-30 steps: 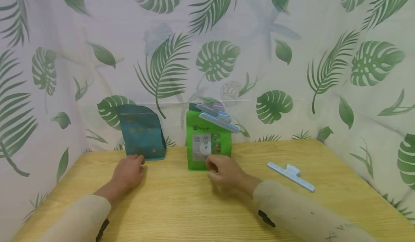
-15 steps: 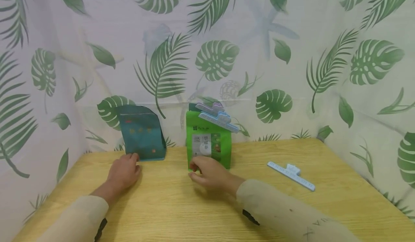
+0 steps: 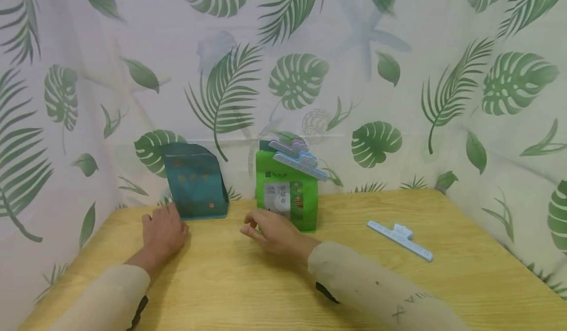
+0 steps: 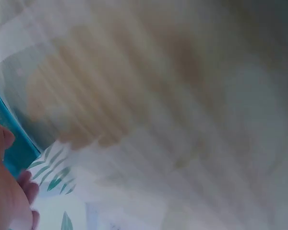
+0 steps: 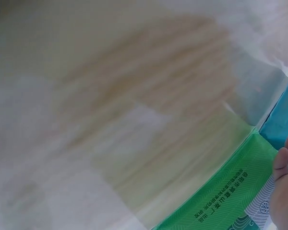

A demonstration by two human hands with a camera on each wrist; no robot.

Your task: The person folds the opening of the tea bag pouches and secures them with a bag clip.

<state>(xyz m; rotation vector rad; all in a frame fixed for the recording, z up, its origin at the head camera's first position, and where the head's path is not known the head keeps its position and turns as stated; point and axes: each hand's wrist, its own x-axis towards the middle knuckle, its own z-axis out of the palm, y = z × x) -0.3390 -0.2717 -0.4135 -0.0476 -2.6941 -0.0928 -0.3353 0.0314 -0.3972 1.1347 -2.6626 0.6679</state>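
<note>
My left hand (image 3: 164,230) is beside the lower left corner of a teal stand-up pouch (image 3: 197,183), its fingers loosely bent with nothing in them. In the left wrist view, the teal pouch shows just past that hand. In front of the bright green tea bag (image 3: 288,166), my right hand (image 3: 274,232) hovers over the table, thumb and fingers apart and holding nothing; it covers the bag's lower left part. A light blue sealing clip (image 3: 301,166) slants across the green bag's top right corner. Both wrist views are partly blurred.
Behind the green bag, a dark teal bag (image 3: 265,146) peeks out, with a purple clip (image 3: 288,148) at its top. Another pale blue clip (image 3: 400,239) lies on the wooden table (image 3: 221,291) at right. A leaf-patterned curtain (image 3: 301,25) encloses the back and sides.
My right hand has moved left across the front of the green bag, its fingers spreading apart. The left hand has shifted slightly left, off the teal pouch's bottom edge. Bags and clips stay put.
</note>
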